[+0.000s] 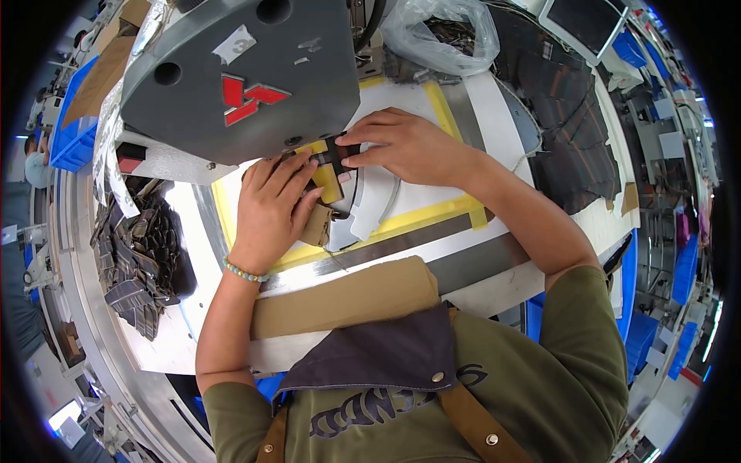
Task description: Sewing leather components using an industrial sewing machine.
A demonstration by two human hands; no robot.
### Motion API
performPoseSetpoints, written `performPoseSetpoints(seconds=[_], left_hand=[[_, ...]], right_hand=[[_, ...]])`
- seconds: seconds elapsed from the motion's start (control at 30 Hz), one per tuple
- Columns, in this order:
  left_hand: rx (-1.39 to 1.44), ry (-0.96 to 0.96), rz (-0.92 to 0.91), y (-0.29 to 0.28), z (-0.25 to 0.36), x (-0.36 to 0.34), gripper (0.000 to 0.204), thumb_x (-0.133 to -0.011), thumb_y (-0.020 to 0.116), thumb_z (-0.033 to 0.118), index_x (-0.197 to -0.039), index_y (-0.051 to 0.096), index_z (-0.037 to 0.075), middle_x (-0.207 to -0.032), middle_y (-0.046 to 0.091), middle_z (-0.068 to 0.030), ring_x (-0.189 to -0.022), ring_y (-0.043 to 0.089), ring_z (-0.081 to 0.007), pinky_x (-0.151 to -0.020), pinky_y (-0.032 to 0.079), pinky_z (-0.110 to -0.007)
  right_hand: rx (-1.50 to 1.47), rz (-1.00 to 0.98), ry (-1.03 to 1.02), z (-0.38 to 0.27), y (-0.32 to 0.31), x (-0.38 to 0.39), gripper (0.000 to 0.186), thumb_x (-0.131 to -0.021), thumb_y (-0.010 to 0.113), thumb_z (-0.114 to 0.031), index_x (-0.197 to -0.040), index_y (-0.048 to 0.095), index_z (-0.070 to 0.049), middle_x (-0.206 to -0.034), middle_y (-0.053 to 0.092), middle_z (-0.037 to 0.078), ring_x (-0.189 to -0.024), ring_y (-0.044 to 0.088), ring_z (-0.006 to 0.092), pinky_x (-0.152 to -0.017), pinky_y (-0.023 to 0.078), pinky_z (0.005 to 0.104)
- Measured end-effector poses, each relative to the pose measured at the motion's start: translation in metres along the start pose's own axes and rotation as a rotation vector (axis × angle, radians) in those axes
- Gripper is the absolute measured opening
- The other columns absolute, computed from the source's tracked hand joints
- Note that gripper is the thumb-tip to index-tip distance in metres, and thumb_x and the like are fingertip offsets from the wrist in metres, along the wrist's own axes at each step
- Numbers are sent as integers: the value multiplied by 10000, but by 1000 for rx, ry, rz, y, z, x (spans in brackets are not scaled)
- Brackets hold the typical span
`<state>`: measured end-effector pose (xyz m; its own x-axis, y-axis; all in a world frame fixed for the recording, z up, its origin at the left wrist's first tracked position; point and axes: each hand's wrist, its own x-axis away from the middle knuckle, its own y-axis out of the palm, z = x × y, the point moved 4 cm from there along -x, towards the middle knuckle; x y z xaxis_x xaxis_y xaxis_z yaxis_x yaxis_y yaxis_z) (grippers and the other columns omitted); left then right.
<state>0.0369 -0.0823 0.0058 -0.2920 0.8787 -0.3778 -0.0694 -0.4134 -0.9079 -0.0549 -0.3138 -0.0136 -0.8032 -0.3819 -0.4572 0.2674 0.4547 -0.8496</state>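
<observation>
My left hand (270,201) rests its curved, slightly spread fingers on dark material and a yellow template (328,181) beneath the front of a grey machine head (239,85); its thumb is apart. My right hand (394,147) grips a dark fabric piece (337,154) between thumb and fingers at the template's right. Below them are a curved pale plate (370,204) and a small tan piece (316,228) on a yellow-taped work surface (401,225). Exactly what lies under my left fingertips is hidden.
Dark fabric heaps (139,270) lie left; dark striped sheets (563,139) lie right. A plastic bag (467,38) and tilted screen (579,23) stand behind. A padded tan bar (340,301) runs along the front. Blue bins (73,154) are at left, where another person (35,166) is visible.
</observation>
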Motion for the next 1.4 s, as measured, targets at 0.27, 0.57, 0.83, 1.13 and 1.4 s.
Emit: performPoseSetpoints(seconds=[0.27,0.57,0.83,1.13,1.4], left_hand=[[-58,42,-23,-3,3,-4,380,-942,737,46,-1320,758,18,-1423,729,-113,-1370,628,-343,-1111,503,-477],[-140,64,-85,0,-2,-7,522,-874,687,-22,-1396,705,-6,-1471,695,-133,-1347,642,-339,-1136,493,-476],[-198,72,-61,5,-13,-16,479,-891,662,-10,-1369,703,-11,-1359,736,-149,-1138,710,-332,-1033,533,-452],[-201,9,-129,12,-24,-23,359,-973,646,42,-1323,696,-19,-1198,757,-155,-935,728,-344,-879,554,-445],[-236,17,-154,14,-21,-20,354,-1011,661,91,-1347,685,-16,-1242,748,-141,-1034,694,-340,-931,518,-455]], right_hand=[[7,-12,-29,1,-2,-2,430,-826,742,17,-1197,845,-175,-1413,733,11,-1309,668,257,-1157,525,423],[29,-30,-51,6,-4,-7,453,-837,725,24,-1233,834,-165,-1418,725,32,-1316,662,265,-1162,522,433],[117,-41,-36,20,2,-15,353,-950,689,-81,-1269,822,-155,-1410,736,54,-1320,655,270,-1148,527,429],[267,79,-83,26,3,-16,307,-989,646,-139,-1236,824,-177,-1371,748,-2,-1313,668,238,-1258,438,450],[187,77,-56,29,5,-19,216,-940,719,-126,-1129,822,-147,-1232,769,12,-1191,712,259,-1211,505,465]])
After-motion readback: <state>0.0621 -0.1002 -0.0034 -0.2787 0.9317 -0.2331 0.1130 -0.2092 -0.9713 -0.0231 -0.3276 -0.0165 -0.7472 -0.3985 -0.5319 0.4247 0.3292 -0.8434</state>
